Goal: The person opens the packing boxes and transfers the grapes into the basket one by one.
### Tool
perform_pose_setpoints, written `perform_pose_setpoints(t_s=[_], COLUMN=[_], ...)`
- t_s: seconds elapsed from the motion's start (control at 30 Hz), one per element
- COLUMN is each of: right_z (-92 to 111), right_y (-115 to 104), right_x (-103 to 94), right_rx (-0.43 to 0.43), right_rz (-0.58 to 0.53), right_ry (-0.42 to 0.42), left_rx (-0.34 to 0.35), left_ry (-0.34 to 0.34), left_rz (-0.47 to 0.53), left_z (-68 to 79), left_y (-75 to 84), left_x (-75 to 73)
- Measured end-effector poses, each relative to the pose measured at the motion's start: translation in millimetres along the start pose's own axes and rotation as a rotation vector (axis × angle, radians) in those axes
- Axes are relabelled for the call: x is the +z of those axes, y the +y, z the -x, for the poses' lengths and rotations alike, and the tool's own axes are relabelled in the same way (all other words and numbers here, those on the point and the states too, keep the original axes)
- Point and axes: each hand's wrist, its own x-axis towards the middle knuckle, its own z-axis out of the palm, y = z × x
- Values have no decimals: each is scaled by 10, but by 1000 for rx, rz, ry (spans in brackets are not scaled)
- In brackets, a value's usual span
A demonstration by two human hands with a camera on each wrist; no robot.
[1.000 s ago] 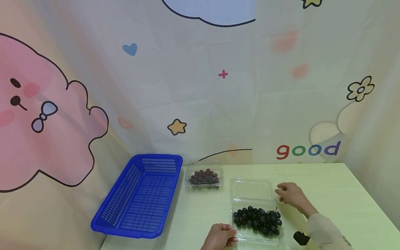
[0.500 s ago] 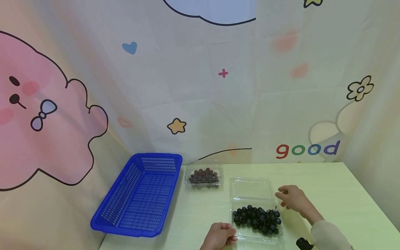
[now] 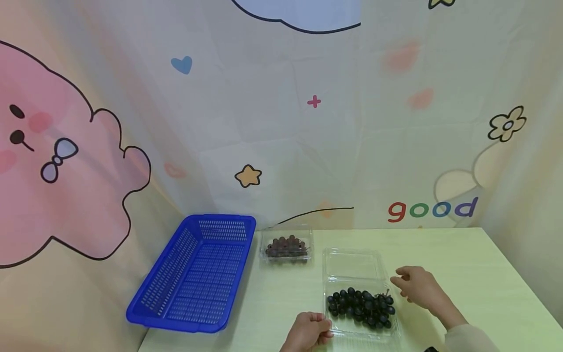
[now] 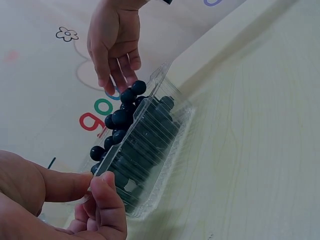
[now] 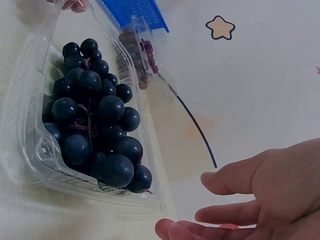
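Observation:
A clear plastic clamshell box point(image 3: 352, 334) lies on the table with its lid point(image 3: 354, 264) folded back away from the person. Inside rests a bunch of dark grapes point(image 3: 361, 308), some rising above the rim in the left wrist view. My left hand point(image 3: 306, 331) pinches the box's front left corner between thumb and fingers point(image 4: 107, 195). To the right of the box hovers my right hand point(image 3: 420, 288), holding nothing, its fingers point(image 5: 227, 213) relaxed and apart from the box in the right wrist view.
A blue plastic basket point(image 3: 239, 288) with slotted walls stands at the left. Between it and the open box, further back, sits a second clear box point(image 3: 308, 239) with reddish grapes point(image 3: 287, 247). A printed curtain point(image 3: 281, 122) hangs behind the table point(image 3: 484, 274).
My right hand has drawn slightly back toward the person and to the right, away from the lid. The left hand keeps its pinch on the box corner.

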Motion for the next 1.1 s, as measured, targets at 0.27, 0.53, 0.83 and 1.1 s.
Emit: perform_pose_setpoints(t_s=[0.27,0.53,0.83,1.1], right_z=[138,234,288,389], right_y=[-68,-84,-74,-60], right_x=[19,56,130,233], right_rx=[-15,-70,-21,-25], right_rz=[78,212,212,249], right_ry=[1,34,-15,7], left_rx=[15,-9,-15,-7], left_ry=[-1,-10,-13,-24], left_rz=[11,13,10,18], left_z=[-16,-16,-12,0], left_y=[-25,-11,2,1], left_x=[2,-11,-17,-22])
